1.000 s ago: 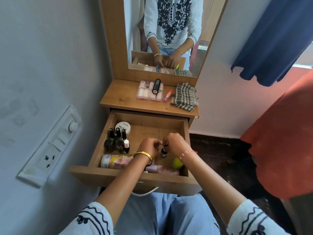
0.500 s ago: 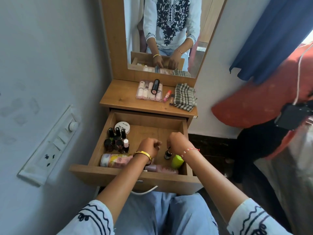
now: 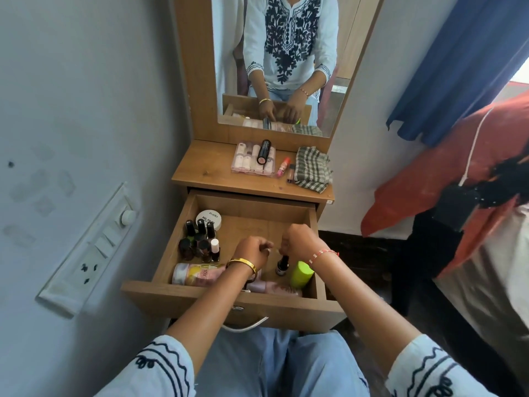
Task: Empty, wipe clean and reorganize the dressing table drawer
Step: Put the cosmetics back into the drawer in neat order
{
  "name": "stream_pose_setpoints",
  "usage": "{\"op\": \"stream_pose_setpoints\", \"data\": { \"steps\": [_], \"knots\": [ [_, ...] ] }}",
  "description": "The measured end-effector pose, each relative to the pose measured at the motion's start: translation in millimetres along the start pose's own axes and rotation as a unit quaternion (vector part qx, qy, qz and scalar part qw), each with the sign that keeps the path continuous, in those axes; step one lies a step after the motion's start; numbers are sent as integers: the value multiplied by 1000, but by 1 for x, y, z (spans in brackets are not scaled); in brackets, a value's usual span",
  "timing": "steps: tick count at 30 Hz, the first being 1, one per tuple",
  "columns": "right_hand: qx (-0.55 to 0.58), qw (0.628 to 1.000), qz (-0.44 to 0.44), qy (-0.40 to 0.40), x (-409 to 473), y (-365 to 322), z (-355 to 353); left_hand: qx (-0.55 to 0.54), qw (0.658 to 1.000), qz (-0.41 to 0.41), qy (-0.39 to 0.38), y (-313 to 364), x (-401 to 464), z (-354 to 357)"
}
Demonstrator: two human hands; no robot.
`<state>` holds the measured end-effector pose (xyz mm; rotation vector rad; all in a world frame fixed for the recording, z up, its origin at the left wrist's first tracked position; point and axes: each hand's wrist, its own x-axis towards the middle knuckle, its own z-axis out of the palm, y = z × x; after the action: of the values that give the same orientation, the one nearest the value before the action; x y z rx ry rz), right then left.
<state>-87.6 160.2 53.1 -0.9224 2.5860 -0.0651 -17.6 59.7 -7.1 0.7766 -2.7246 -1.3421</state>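
Under right hand (image 3: 300,239), small bottle (image 3: 282,264).

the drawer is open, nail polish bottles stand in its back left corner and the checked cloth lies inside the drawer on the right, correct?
Not quite. The head view shows the checked cloth on the tabletop below the mirror, right of the clear case, not inside the drawer. The rest holds: the drawer is open and the nail polish bottles stand in its back left corner.
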Motion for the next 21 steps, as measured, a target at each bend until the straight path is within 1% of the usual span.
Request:
{"op": "stream_pose_setpoints", "data": {
  "steps": [5,8,10,13,16,18,21],
  "knots": [
    [32,998,-10,50,12,1,-26,-30,998,-2,61,10,4,-11],
    [47,996,-19,70,20,-3,-45,-51,995,12,90,22,13,-29],
    [71,992,-24,98,28,-5,-57,-74,990,20,118,31,23,-45],
    [129,982,-6,139,43,-7,-74,-96,982,21,162,42,40,-71],
    [176,968,17,175,60,-11,-91,-108,977,21,185,48,58,-95],
    [210,957,37,195,74,-15,-101,-123,970,-4,210,52,72,-110],
    [239,945,46,218,94,-22,-110,-145,955,-85,244,53,90,-128]
  ]
}}
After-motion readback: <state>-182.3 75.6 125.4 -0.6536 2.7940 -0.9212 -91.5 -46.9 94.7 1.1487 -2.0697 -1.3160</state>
